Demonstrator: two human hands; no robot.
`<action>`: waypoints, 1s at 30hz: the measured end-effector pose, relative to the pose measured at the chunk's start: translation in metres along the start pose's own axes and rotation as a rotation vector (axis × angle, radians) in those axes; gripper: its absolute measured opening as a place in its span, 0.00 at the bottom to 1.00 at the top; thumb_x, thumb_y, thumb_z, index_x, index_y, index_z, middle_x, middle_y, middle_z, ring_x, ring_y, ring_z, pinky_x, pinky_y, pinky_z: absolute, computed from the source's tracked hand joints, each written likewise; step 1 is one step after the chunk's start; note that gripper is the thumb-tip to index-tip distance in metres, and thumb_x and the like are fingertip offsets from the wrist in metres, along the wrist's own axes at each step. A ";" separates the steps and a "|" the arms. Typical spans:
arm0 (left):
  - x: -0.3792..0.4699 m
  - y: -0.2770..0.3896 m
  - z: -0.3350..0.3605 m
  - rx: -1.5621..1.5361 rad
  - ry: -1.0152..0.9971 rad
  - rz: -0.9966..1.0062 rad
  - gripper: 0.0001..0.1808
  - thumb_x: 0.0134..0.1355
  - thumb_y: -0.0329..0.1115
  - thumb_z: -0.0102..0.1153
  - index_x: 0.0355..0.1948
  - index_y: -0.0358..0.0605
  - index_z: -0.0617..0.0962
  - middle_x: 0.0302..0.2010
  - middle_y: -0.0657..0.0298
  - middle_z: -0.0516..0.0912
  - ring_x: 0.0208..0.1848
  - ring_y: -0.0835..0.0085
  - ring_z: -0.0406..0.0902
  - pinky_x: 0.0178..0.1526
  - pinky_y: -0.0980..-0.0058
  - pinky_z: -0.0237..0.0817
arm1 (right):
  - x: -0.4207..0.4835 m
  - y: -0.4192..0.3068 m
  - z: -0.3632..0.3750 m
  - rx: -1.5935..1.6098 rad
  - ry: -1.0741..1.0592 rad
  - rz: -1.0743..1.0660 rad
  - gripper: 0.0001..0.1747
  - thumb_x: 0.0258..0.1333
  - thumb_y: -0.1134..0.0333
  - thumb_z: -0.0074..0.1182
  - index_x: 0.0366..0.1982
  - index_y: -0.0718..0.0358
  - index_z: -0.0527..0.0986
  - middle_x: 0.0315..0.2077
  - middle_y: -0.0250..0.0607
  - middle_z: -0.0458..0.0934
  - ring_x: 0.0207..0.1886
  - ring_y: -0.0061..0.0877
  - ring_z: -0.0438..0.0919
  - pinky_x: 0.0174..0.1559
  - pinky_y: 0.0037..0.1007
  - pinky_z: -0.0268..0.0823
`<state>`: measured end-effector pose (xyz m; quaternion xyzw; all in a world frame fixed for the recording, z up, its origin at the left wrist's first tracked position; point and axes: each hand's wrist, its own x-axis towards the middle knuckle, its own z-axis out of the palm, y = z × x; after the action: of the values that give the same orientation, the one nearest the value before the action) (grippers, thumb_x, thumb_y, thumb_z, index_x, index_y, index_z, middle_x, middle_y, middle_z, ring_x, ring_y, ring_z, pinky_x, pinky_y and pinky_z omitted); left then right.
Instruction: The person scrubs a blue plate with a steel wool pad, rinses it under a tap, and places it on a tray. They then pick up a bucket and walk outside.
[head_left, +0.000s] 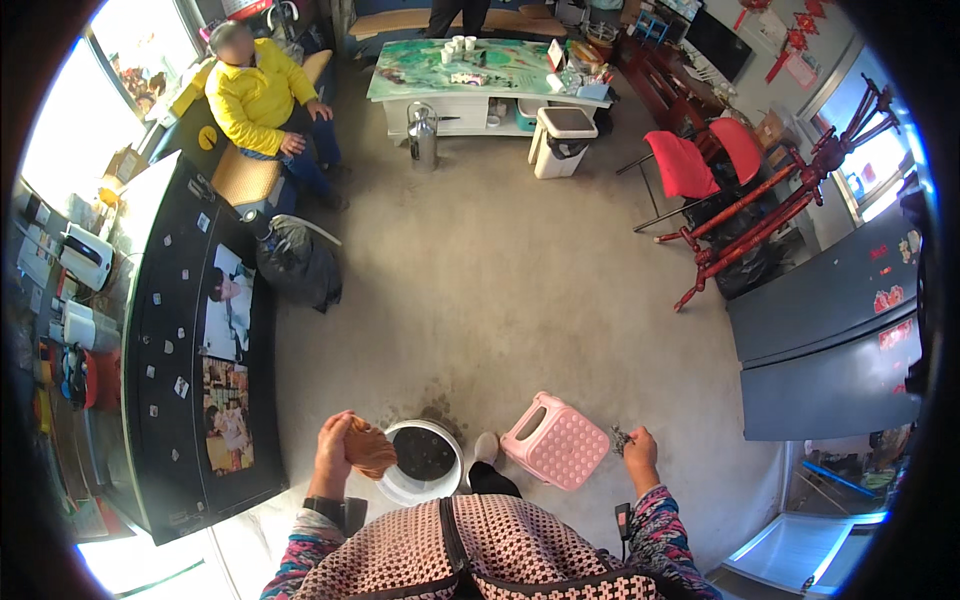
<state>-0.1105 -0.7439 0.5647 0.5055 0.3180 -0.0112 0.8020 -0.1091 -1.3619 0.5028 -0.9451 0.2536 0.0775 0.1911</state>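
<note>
My left hand (330, 454) grips a folded brown cloth (369, 448) just left of a white bucket (450, 487). Dark water (424, 453) fills the bucket, and the cloth overlaps its left rim in the view. On the other side, my right hand (640, 454) pinches a grey metal scourer (619, 439) between the fingers. Between my hands a pink plastic step stool (568, 444) with a studded top and a handle slot stands on the floor. The scourer is just right of the stool; whether they touch I cannot tell.
A black cabinet (176, 300) with magnets borders the left, near a black bag (304, 262). One person (259, 97) in yellow sits beyond. Ahead are a low table (420, 75), steel flask (423, 139) and bin (559, 150); right, a red wooden stand (750, 240) and refrigerator (817, 360).
</note>
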 end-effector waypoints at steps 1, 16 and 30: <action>0.000 -0.005 0.007 -0.028 -0.031 -0.028 0.15 0.66 0.36 0.61 0.47 0.37 0.79 0.38 0.60 0.83 0.41 0.71 0.81 0.48 0.71 0.74 | -0.002 0.007 -0.012 -0.097 -0.025 0.064 0.09 0.50 0.72 0.58 0.36 0.60 0.76 0.35 0.49 0.81 0.43 0.47 0.80 0.44 0.46 0.72; -0.028 -0.039 -0.110 -0.109 0.373 0.196 0.10 0.66 0.38 0.58 0.37 0.41 0.79 0.31 0.62 0.82 0.34 0.70 0.80 0.40 0.70 0.75 | 0.091 -0.027 -0.031 -0.250 -0.091 -0.047 0.11 0.51 0.71 0.60 0.39 0.56 0.76 0.40 0.48 0.78 0.45 0.46 0.80 0.47 0.45 0.72; 0.051 -0.069 -0.048 -0.112 0.697 -0.236 0.18 0.69 0.48 0.48 0.33 0.44 0.76 0.25 0.55 0.78 0.27 0.57 0.79 0.31 0.55 0.74 | 0.367 -0.241 -0.040 0.063 -0.040 -0.413 0.11 0.52 0.71 0.61 0.38 0.56 0.74 0.38 0.48 0.77 0.43 0.49 0.79 0.43 0.48 0.72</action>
<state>-0.1172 -0.7229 0.4685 0.3943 0.6283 0.0867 0.6650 0.3310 -1.3503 0.5273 -0.9687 0.0531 0.0476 0.2377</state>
